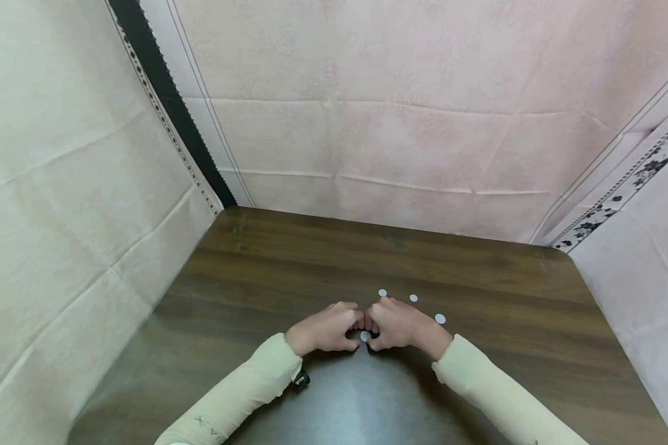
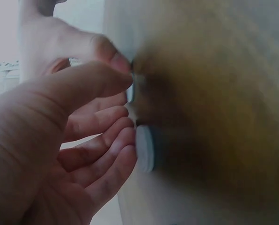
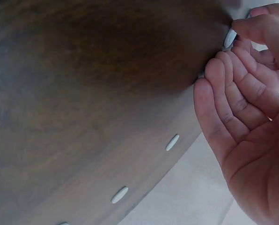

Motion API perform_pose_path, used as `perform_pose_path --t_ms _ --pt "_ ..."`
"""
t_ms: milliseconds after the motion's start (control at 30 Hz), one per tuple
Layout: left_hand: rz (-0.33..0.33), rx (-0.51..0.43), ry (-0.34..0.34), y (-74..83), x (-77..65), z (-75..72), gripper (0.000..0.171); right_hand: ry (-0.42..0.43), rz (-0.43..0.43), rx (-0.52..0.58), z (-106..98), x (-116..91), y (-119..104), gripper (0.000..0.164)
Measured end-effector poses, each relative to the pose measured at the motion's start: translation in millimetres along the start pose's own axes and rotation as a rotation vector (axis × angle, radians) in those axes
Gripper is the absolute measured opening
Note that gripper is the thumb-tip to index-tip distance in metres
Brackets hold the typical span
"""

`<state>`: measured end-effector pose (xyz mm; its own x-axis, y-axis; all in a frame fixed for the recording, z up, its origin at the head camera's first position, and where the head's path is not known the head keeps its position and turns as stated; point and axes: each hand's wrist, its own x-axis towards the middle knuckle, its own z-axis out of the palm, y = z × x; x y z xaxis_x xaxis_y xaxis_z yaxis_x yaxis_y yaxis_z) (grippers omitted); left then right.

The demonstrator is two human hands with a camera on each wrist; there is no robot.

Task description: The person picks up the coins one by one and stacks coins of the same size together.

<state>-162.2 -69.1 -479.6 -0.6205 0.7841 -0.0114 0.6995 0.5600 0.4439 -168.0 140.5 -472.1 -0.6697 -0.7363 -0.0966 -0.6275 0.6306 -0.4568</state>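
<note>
The right wrist view's bottom edge crops a white disc (image 3: 63, 223); the left wrist view blurs the surface (image 2: 238, 131).

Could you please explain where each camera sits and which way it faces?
Head: worn on the person's head, facing forward and down over the table; left hand, right hand and sleeves show.
Left wrist: worn on that wrist, facing its fingertips and pale discs; left hand large, right hand partly beyond.
Right wrist: worn on that wrist, facing its fingertips and pale discs; right hand large, left hand partly beyond.
Head and right wrist share both hands and the disc between them.
</note>
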Motion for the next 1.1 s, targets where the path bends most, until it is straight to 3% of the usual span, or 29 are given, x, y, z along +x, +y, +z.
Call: perform_pose_path --t_ms 200,500,733,1100 --pt "-0.014 0.007 0.024 2.9 3.5 7.6 0.01 0.027 0.029 0.018 1.4 -2.5 1.9 0.024" --pt "-0.03 -0.018 0.039 4.4 6.3 10.6 0.01 0.032 0.027 0.038 -2.0 -10.2 5.8 0.011" --pt "-0.042 0.005 0.057 2.9 7.8 11.2 0.012 0.006 0.033 0.019 -21.4 -33.7 16.1 0.019" --pt "-0.044 0.005 0.062 6.6 7.4 10.0 0.013 0.045 0.089 -0.038 -61.6 -77.4 40.7 0.02"
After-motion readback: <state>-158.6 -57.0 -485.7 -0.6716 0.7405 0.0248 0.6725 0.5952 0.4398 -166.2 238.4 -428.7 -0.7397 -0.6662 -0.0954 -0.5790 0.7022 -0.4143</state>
